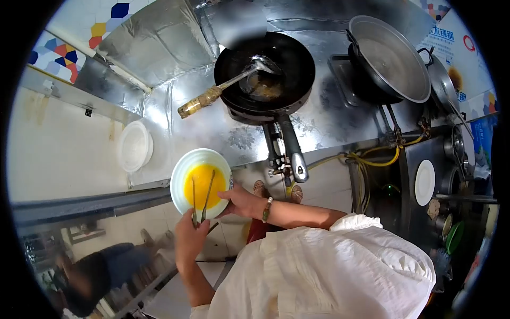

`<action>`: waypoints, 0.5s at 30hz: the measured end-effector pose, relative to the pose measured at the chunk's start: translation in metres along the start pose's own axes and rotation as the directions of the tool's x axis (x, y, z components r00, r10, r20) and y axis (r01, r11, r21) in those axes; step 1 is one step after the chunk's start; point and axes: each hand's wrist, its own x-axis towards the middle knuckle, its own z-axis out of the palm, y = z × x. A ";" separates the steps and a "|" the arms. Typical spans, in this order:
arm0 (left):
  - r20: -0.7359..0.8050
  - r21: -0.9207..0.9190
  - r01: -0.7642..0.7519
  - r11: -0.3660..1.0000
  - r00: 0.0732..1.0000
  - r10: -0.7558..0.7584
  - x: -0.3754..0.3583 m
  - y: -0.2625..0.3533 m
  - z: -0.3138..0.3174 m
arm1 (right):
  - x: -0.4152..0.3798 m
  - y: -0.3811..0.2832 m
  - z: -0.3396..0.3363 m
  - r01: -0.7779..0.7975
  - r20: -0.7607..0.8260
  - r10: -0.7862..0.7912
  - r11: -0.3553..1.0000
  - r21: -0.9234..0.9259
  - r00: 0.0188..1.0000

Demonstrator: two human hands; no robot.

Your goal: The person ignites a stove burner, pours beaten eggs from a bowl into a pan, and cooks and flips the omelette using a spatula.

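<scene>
My right hand (pixel 240 202) grips the right side of a pale bowl (pixel 179 169), thumb on the rim and its other fingers mostly hidden beneath. Yellow liquid that looks like beaten egg (pixel 202 194) fills the bottom of the bowl. My left hand (pixel 191 234) is closed around a pair of chopsticks (pixel 205 199) near the bowl's near edge, and their tips dip apart into the liquid. Beyond the bowl, a black wok (pixel 297 58) with a little oily brown liquid sits on a burner. A ladle (pixel 234 80) with a wrapped handle rests across it.
A large metal pot (pixel 390 58) with cloudy contents stands at the back right. White round containers (pixel 135 146) are on the left counter. The wok's handle (pixel 292 146) juts toward me. A yellow gas hose (pixel 382 162) and a white plate (pixel 425 182) are at the right.
</scene>
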 end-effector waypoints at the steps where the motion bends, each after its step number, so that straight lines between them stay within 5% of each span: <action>1: -0.007 -0.006 0.007 1.000 1.000 -0.007 -0.011 0.005 -0.001 | -0.015 -0.004 0.003 -0.018 0.019 0.018 1.000 -0.002 1.000; 6: -0.025 -0.142 -0.057 0.988 0.998 0.054 -0.066 0.063 -0.006 | -0.089 -0.041 0.022 -0.038 0.141 0.038 0.999 -0.008 0.989; 8: -0.035 -0.176 -0.096 0.980 0.995 0.091 -0.076 0.079 -0.004 | -0.116 -0.061 0.031 0.193 0.185 -0.183 0.980 -0.041 0.966; 10: 0.023 -0.304 -0.205 0.930 0.975 0.222 -0.082 0.099 -0.005 | -0.141 -0.081 0.033 0.201 0.155 -0.187 0.976 -0.081 0.970; 11: -0.012 -0.199 -0.364 0.910 0.929 0.369 -0.077 0.098 -0.007 | -0.152 -0.092 0.033 0.259 0.205 -0.239 0.963 -0.077 0.949; 14: -0.132 -0.471 -0.360 0.805 0.931 0.339 -0.054 0.120 -0.018 | -0.185 -0.121 0.032 0.355 0.220 -0.330 0.931 -0.082 0.918; 15: -0.227 -0.434 -0.415 0.799 0.909 0.349 -0.033 0.122 -0.022 | -0.190 -0.128 0.023 0.381 0.158 -0.363 0.919 -0.100 0.918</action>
